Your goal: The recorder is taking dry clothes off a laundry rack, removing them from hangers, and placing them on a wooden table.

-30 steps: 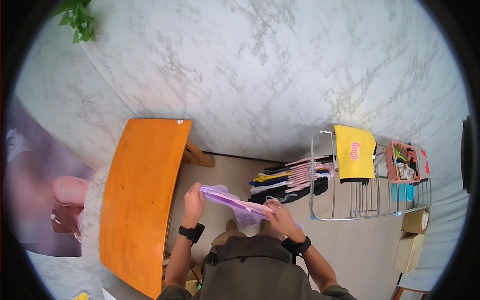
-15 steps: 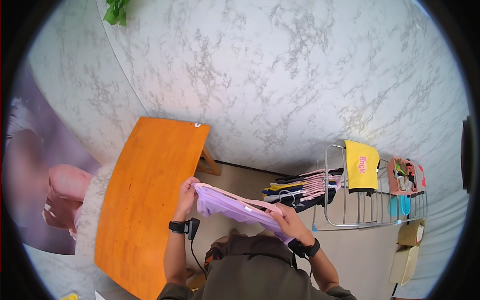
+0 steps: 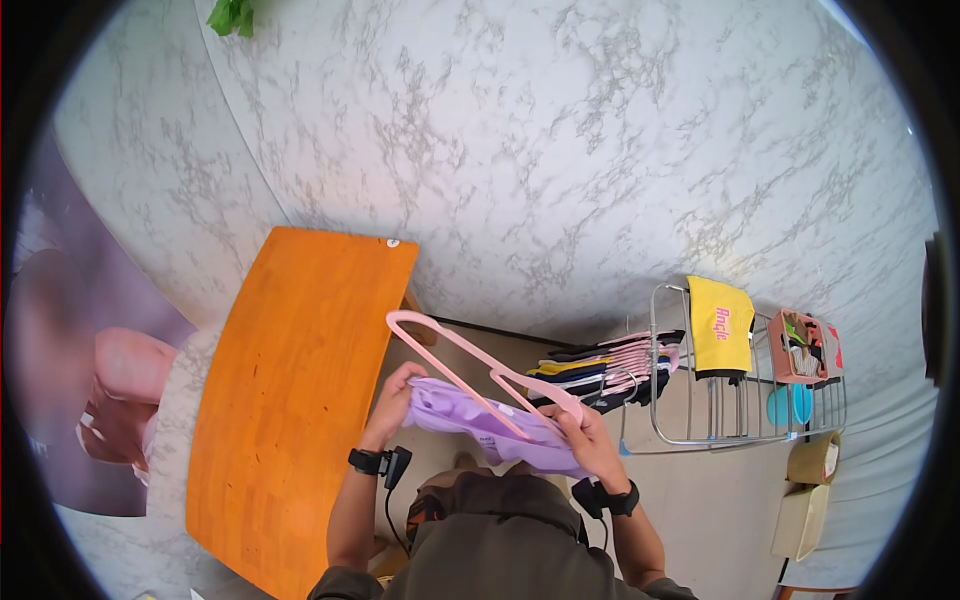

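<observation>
A light purple garment (image 3: 470,415) stretches between my two hands in front of my waist. My left hand (image 3: 393,400) pinches its left edge, fingers closed on the fabric. A pink clothes hanger (image 3: 407,318) lies slantwise, its left end up above the garment and free of the fabric. The hanger's right part and lower bar run down to the cloth near my right hand (image 3: 592,442). That hand is closed around the hanger's right end, with the garment's right side bunched under it.
An orange wooden table (image 3: 300,380) stands at my left. On the right, a metal drying rack (image 3: 653,390) carries hung clothes (image 3: 605,365), a yellow cloth (image 3: 722,330) and a pink basket (image 3: 778,350). A blue bucket (image 3: 778,410) and beige bins (image 3: 800,525) are beside it.
The hanger's left end has come out of the garment and swung up. My left hand has moved slightly right and down with the fabric, which is now bunched.
</observation>
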Available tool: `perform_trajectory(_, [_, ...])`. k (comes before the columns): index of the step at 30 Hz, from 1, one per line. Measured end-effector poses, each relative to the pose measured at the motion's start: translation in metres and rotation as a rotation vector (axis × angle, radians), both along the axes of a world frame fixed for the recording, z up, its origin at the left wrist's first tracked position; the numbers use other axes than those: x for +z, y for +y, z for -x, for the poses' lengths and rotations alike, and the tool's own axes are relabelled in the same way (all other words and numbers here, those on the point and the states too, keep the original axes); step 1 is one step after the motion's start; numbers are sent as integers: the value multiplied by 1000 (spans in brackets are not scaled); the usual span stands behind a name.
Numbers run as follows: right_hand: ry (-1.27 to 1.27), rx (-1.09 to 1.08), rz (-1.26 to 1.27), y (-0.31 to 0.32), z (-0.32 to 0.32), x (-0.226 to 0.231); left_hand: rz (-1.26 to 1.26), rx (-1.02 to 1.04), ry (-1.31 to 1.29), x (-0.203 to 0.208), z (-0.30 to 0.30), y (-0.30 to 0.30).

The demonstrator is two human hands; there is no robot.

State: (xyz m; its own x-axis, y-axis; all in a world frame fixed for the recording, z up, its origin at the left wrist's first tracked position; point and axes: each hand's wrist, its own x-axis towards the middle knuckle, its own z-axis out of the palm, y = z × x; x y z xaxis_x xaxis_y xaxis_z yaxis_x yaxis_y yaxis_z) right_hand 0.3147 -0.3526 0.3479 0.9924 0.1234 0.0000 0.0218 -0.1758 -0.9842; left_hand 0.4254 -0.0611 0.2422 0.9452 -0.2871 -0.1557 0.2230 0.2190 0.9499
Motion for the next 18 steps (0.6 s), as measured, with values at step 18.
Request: perform_trajectory(18, [-204, -66, -753, 48, -23, 37, -180, -1086, -208, 75, 55, -68])
